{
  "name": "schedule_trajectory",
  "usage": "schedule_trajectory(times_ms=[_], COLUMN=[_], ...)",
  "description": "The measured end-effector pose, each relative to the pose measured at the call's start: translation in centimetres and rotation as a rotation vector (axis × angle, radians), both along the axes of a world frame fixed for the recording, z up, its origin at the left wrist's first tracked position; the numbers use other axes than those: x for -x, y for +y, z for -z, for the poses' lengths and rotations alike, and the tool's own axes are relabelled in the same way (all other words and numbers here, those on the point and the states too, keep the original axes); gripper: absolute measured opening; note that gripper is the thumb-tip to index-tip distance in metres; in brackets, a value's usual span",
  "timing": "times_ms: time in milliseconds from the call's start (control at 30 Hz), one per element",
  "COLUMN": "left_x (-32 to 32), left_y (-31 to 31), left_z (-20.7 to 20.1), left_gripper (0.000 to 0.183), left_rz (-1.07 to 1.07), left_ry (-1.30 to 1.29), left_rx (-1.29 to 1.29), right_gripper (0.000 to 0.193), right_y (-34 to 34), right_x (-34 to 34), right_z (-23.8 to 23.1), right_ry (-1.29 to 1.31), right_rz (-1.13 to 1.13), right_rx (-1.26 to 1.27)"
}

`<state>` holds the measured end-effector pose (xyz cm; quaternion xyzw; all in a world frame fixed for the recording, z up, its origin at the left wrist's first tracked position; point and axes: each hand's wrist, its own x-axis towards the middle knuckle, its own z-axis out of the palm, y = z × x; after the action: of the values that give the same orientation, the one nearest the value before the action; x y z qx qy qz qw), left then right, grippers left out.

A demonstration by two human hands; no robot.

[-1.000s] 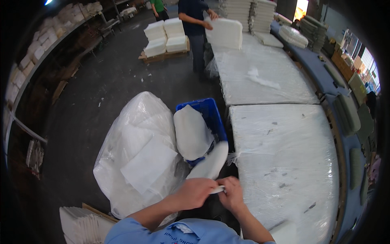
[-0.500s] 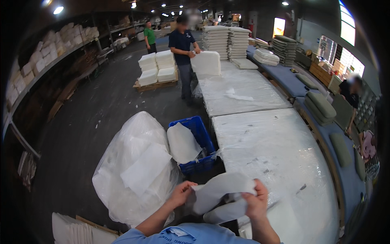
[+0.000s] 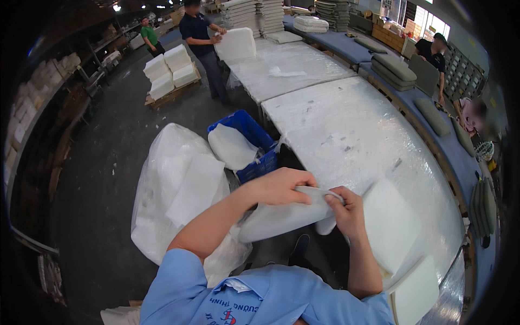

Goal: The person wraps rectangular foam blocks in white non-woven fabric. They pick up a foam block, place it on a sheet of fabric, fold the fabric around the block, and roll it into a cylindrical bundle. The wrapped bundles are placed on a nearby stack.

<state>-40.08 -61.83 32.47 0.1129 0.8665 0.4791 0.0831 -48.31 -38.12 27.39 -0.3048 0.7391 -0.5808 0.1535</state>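
A soft white sheet [image 3: 279,221] hangs folded between my hands, in front of my body. My left hand [image 3: 283,187] reaches across from the left and grips its upper edge, fingers curled over it. Close beside it, my right hand [image 3: 346,210] pinches the sheet's right end between thumb and fingers. Part of the sheet droops below the right hand. Right of that hand, a white pad [image 3: 392,225] lies on the plastic-wrapped table [image 3: 346,122], and another white pad [image 3: 416,292] lies nearer to me.
On the left bulges a big clear plastic bag [image 3: 157,181] with a white sheet [image 3: 196,189] on it. A blue crate [image 3: 257,172] holds white material [image 3: 233,147]. Beyond, a person [image 3: 200,40] holds a white cushion block [image 3: 236,44]. Green cushions [image 3: 394,71] line a blue bench.
My hands have come close together; the left moved right along the sheet, which was held wider and looped before. My view has shifted, showing more of the table near me.
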Motion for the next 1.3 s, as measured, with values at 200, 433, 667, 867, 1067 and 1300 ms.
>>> schedule_trajectory(times_ms=[200, 433, 667, 867, 1067, 1300], left_x=[-7.9, -9.8, -7.6, -6.7, -7.7, -11.2], left_y=[-1.1, 8.3, 15.5, 22.5, 27.4, 30.6], left_z=[9.8, 11.3, 9.9, 6.3, 9.4, 19.1], left_gripper=[0.039, 0.030, 0.015, 0.020, 0.046, 0.045], left_rz=[-0.012, -0.245, -0.244, 0.186, 0.167, 0.150], left_ry=[-0.425, -0.462, -0.363, -0.251, -0.222, -0.634], left_rx=[-0.740, -1.281, -0.894, -0.430, -0.586, -0.214], right_gripper=[0.020, 0.020, 0.065, 0.062, 0.020, 0.023], right_y=[4.8, 8.0, 13.8, 20.9, 27.7, 33.0], right_x=[-3.4, -6.4, -12.1, -10.4, -10.9, -7.0], right_z=[2.2, 4.3, 3.6, 2.7, 4.1, 1.0], right_ry=[-0.274, 0.454, 0.091, 0.322, -0.108, -0.022], right_rz=[0.157, 0.579, 0.117, -0.030, 0.087, 0.556], right_rx=[0.236, -0.059, -0.059, -0.075, 0.210, 0.486])
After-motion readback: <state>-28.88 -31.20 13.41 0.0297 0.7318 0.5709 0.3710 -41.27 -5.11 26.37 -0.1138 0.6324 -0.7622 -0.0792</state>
